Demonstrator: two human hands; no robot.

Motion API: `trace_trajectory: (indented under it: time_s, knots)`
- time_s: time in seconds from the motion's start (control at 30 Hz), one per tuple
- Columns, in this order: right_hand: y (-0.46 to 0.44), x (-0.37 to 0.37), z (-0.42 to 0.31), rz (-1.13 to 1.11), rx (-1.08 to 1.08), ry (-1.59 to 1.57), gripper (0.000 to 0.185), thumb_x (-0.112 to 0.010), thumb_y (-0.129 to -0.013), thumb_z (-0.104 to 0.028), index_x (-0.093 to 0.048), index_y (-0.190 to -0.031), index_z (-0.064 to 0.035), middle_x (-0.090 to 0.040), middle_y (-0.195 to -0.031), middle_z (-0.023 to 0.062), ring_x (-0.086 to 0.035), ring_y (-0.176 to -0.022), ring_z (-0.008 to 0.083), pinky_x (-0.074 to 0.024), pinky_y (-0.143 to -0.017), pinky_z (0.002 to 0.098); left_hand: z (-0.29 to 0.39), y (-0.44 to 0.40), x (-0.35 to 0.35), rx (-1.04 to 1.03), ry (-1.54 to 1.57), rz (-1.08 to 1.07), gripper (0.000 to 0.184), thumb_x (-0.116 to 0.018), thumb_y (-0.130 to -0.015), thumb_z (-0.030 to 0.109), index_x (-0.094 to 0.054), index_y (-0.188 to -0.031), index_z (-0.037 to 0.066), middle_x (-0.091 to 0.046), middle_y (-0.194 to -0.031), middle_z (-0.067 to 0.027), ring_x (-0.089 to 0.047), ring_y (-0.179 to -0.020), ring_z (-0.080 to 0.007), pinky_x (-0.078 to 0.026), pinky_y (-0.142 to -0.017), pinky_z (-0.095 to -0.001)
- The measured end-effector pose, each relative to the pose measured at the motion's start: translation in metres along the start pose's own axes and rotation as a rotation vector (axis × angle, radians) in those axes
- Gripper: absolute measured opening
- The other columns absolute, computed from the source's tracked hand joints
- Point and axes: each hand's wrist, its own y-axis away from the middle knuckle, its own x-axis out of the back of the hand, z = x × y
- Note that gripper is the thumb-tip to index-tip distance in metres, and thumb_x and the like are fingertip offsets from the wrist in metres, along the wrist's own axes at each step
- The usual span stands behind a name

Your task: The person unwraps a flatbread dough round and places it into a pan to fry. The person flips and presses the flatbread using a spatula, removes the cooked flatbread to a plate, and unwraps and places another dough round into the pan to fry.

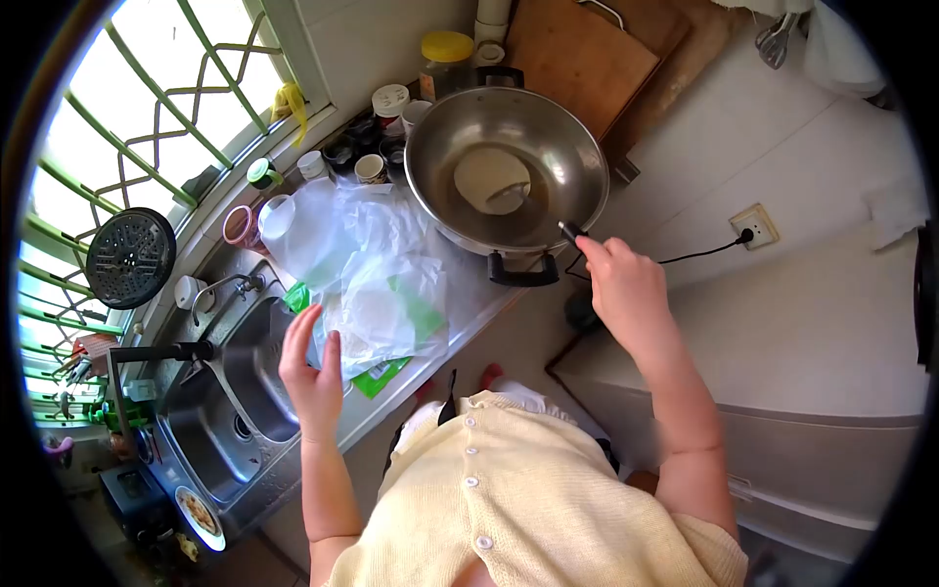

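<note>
My right hand (626, 289) is wrapped round the black handle of a utensil at the near right rim of a large steel pan (440, 157). The utensil's metal head (507, 198) rests in pale liquid (486, 176) at the pan's bottom. My left hand (313, 362) is raised with thumb and fingers apart, holding nothing, between the sink and a heap of clear plastic bags (377, 284). A green and white packet (380, 376) lies at the counter's edge beneath the bags.
A double steel sink (259, 391) with a tap is at the left, below a barred window. Jars, one with a yellow lid (447, 47), and small cups (370, 169) stand behind the bags. Wooden boards (577, 54) lean behind the pan. A black cord runs to a wall socket (755, 227).
</note>
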Motion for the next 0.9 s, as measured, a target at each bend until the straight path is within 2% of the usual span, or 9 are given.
trace_trajectory:
  time_s: [0.07, 0.3, 0.47, 0.57, 0.67, 0.8, 0.9]
  knots:
    - [-0.012, -0.01, 0.003, 0.016, -0.006, 0.068, 0.036, -0.066, -0.088, -0.003, -0.071, -0.123, -0.0093, -0.066, -0.088, 0.011, -0.071, -0.069, 0.0291, -0.0572, -0.059, 0.0408, 0.0, 0.007, -0.003, 0.03, 0.002, -0.04, 0.036, -0.07, -0.09, 0.0, -0.068, -0.127, -0.002, -0.068, -0.129, -0.0174, -0.064, -0.123, -0.0295, -0.046, -0.107, -0.0375]
    - [-0.016, -0.016, -0.017, 0.116, -0.065, 0.002, 0.034, -0.064, -0.091, -0.004, -0.071, -0.123, -0.0116, -0.067, -0.087, 0.0115, -0.071, -0.069, 0.0312, -0.0575, -0.061, 0.0428, -0.012, 0.013, -0.028, 0.013, 0.026, -0.206, 0.035, -0.07, -0.089, 0.001, -0.069, -0.124, 0.001, -0.069, -0.129, -0.0163, -0.066, -0.12, -0.0322, -0.049, -0.103, -0.0385]
    - [0.006, -0.002, -0.036, -0.023, -0.108, -0.012, 0.031, -0.064, -0.093, -0.008, -0.071, -0.123, -0.0121, -0.068, -0.088, 0.0101, -0.071, -0.07, 0.0317, -0.0575, -0.062, 0.0435, -0.026, 0.014, -0.045, -0.058, 0.031, -0.262, 0.032, -0.07, -0.089, 0.003, -0.07, -0.121, 0.003, -0.069, -0.124, -0.0156, -0.068, -0.111, -0.0355, -0.054, -0.091, -0.0392]
    - [0.017, 0.025, -0.042, -0.033, -0.114, -0.1, 0.029, -0.066, -0.093, -0.011, -0.071, -0.122, -0.0118, -0.069, -0.087, 0.0096, -0.071, -0.07, 0.032, -0.0574, -0.063, 0.0445, -0.039, 0.019, -0.05, 0.031, 0.059, -0.333, 0.034, -0.072, -0.088, 0.002, -0.07, -0.122, 0.003, -0.07, -0.125, -0.0155, -0.068, -0.114, -0.0328, -0.052, -0.099, -0.0388]
    - [0.014, 0.022, -0.045, 0.024, -0.12, -0.127, 0.029, -0.068, -0.094, -0.013, -0.071, -0.122, -0.0115, -0.068, -0.086, 0.0092, -0.071, -0.07, 0.0318, -0.0573, -0.062, 0.0446, -0.046, 0.022, -0.056, 0.045, 0.088, -0.376, 0.031, -0.07, -0.089, 0.004, -0.07, -0.12, 0.003, -0.07, -0.123, -0.0143, -0.069, -0.107, -0.0352, -0.055, -0.089, -0.0399]
    - [0.004, 0.003, -0.051, 0.007, -0.137, -0.031, 0.03, -0.067, -0.094, -0.013, -0.071, -0.123, -0.0116, -0.067, -0.086, 0.0093, -0.071, -0.07, 0.0317, -0.0575, -0.063, 0.0443, -0.05, 0.024, -0.061, 0.026, 0.082, -0.439, 0.029, -0.07, -0.09, 0.005, -0.07, -0.119, 0.004, -0.069, -0.122, -0.0161, -0.067, -0.107, -0.0382, -0.055, -0.089, -0.042]
    - [0.0, -0.001, -0.058, -0.027, -0.154, 0.036, 0.03, -0.065, -0.094, -0.011, -0.07, -0.124, -0.0109, -0.067, -0.086, 0.01, -0.071, -0.07, 0.032, -0.0578, -0.063, 0.0443, -0.066, 0.028, -0.067, -0.117, 0.048, -0.418, 0.032, -0.07, -0.089, 0.003, -0.07, -0.121, 0.004, -0.071, -0.123, -0.0147, -0.071, -0.097, -0.0321, -0.054, -0.069, -0.037]
